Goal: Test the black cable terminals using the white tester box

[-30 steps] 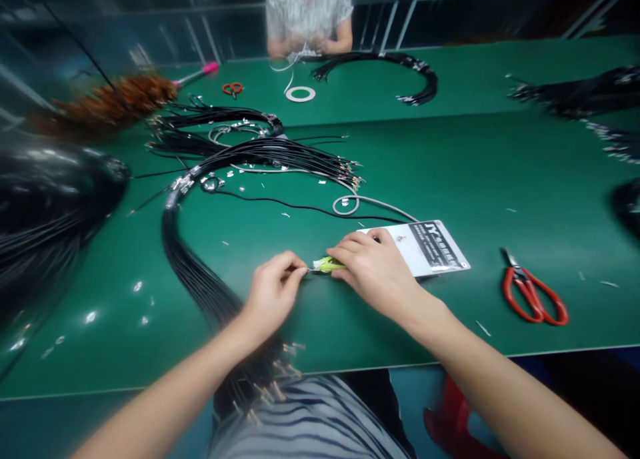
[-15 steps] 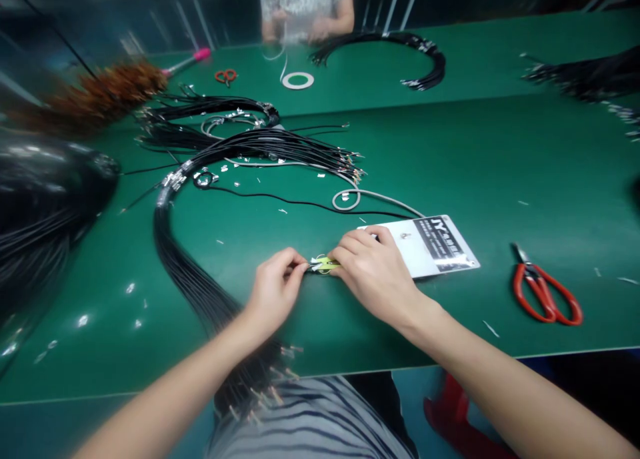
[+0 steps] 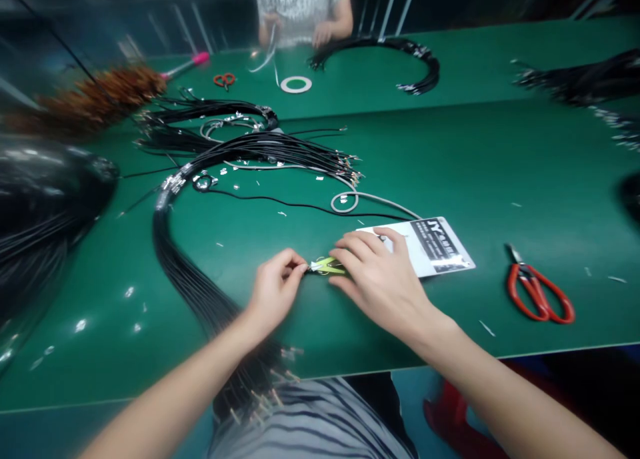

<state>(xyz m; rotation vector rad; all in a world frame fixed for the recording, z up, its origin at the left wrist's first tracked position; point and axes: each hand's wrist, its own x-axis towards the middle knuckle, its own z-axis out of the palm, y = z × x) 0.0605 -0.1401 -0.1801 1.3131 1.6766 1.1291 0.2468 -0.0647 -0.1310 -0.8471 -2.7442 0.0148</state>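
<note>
My left hand (image 3: 280, 289) is closed in a pinch on the end of a thin dark cable (image 3: 308, 269), most of it hidden by the fingers. Just right of those fingertips lies a small tool with yellow-green arms (image 3: 327, 265) and a whitish tip, its arms spread in a V. My right hand (image 3: 380, 282) reaches around the arms' ends, thumb below and fingers above; its fingers are loosely bent. Behind that hand sits a white plate (image 3: 420, 249) with a black "JY" label. A bundle of black cables (image 3: 195, 279) curves past my left forearm to my lap.
Red-handled cutters (image 3: 540, 292) lie to the right on the green table (image 3: 490, 159). More black cables (image 3: 280, 142) and white scraps spread behind my hands. A tape roll (image 3: 296, 84), small scissors (image 3: 224, 80) and a feather duster (image 3: 105, 95) lie farther back. Across the table is a person (image 3: 305, 9).
My right hand has loosened: its fingers and thumb have moved apart, and the tool's yellow-green arms have spread. My left hand stays in its pinch. The person opposite has moved their hands.
</note>
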